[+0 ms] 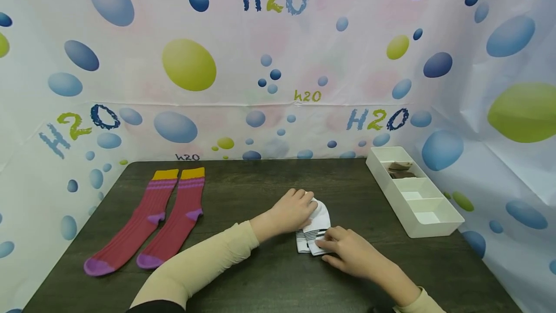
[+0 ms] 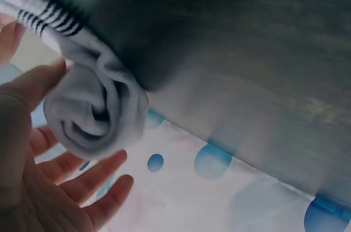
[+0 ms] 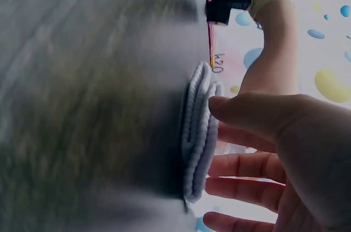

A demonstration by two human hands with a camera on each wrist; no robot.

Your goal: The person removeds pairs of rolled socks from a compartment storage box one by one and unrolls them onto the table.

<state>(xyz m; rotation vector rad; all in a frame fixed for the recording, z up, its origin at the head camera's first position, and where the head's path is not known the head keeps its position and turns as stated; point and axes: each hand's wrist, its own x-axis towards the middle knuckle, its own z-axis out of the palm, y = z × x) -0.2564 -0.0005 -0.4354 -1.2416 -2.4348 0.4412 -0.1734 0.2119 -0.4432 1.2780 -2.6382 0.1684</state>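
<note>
A pair of white socks [image 1: 319,219] with black stripes lies stacked on the dark table, cuffs toward me. Their far end is rolled into a thick coil, seen from the side in the left wrist view as a spiral roll [image 2: 96,111]. My left hand [image 1: 292,210] grips this roll, thumb on the near side and fingers curved round the far side. At the cuff end, my right hand [image 1: 352,251] rests with fingers fairly straight. Its thumb [image 3: 241,110] touches the edge of the layered ribbed cuffs [image 3: 198,133].
Two red socks [image 1: 143,221] with purple heels and toes and yellow cuffs lie flat side by side at the left. At the right stands a white divided box [image 1: 393,190], with small brownish folded items [image 1: 400,170] in one compartment. A patterned curtain [image 1: 278,62] hangs behind the table.
</note>
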